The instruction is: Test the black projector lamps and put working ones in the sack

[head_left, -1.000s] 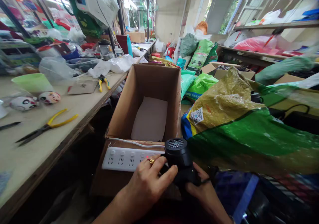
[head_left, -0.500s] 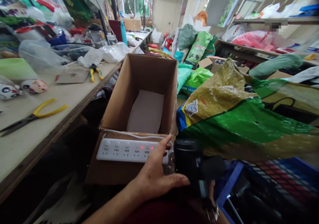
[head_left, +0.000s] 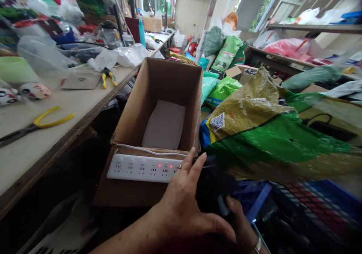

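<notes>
My left hand point(head_left: 185, 199) is in front of the power strip, its thumb and fingers spread wide beside a dark black object point(head_left: 213, 182). Whether its palm touches that object I cannot tell. My right hand point(head_left: 240, 218), with a bracelet at the wrist, grips the black object from its lower right side; the object's kind is too dark and blurred to make out. The white power strip point(head_left: 138, 167) lies on the cardboard flap, two red lights lit, its right end hidden by my left hand. Behind it stands an open cardboard box point(head_left: 127, 122) with a pale sheet point(head_left: 164, 126) on its bottom.
On the workbench point(head_left: 85, 110) to the left lie long-nose pliers point(head_left: 39, 122) with yellow handles and smaller pliers point(head_left: 107, 77). A gold and green sack point(head_left: 263, 133) spreads over the right side, above a blue crate point(head_left: 260, 201). Bags stand behind the box.
My left hand has moved slightly right and turned, its fingers more spread. The black object has turned and shifted left, and more of my right hand shows around it.
</notes>
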`<state>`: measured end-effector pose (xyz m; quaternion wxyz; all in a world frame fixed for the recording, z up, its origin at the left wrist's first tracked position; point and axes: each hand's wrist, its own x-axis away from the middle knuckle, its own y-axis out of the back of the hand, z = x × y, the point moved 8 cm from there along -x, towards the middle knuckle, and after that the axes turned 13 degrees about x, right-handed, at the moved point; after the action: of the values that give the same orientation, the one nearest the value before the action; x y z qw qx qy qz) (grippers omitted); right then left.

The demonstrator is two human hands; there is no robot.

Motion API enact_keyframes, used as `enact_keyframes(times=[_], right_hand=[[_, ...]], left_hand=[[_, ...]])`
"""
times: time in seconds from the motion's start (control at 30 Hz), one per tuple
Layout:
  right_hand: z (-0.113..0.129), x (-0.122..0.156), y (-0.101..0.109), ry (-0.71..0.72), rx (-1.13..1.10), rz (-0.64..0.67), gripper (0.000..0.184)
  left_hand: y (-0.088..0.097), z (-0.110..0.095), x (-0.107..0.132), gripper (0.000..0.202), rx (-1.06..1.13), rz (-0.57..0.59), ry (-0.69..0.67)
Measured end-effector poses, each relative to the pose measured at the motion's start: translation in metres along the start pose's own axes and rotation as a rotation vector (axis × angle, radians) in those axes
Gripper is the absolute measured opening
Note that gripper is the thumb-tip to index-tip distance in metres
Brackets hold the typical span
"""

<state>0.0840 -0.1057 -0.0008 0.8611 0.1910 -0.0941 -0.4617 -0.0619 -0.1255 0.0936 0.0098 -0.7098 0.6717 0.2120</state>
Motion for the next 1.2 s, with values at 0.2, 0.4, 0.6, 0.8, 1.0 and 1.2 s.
enact_keyframes(times=[0.2,0.4,0.6,0.8,1.0,1.2], right_hand=[[0.028,-0.002,0.042,-0.047,-0.001,0.018,0.077],[0.029,0.018,0.059,-0.025,0.072,0.067,0.088],[0.027,0.023,0.068,-0.074,0.186,0.163,0.094],[0.038,0.041,0.085,-0.104,0.228,0.210,0.092],[0.025,0.093,0.140,-0.255,0.245,0.069,0.087],[-0.035,0.221,0.273,-0.725,0.662,-0.801,0.026]], left_hand=[[-0.017,-0.006,0.010,0.113,-0.039,0.113,-0.313],[-0.028,0.001,0.000,0.122,0.163,0.279,-0.181],[-0.033,0.001,-0.013,0.102,0.292,0.464,0.034],[-0.055,-0.002,-0.016,0.083,0.420,0.614,0.153],[-0.106,0.006,-0.007,0.082,0.507,0.711,0.330],[-0.103,0.053,-0.012,0.088,0.610,0.451,0.403]])
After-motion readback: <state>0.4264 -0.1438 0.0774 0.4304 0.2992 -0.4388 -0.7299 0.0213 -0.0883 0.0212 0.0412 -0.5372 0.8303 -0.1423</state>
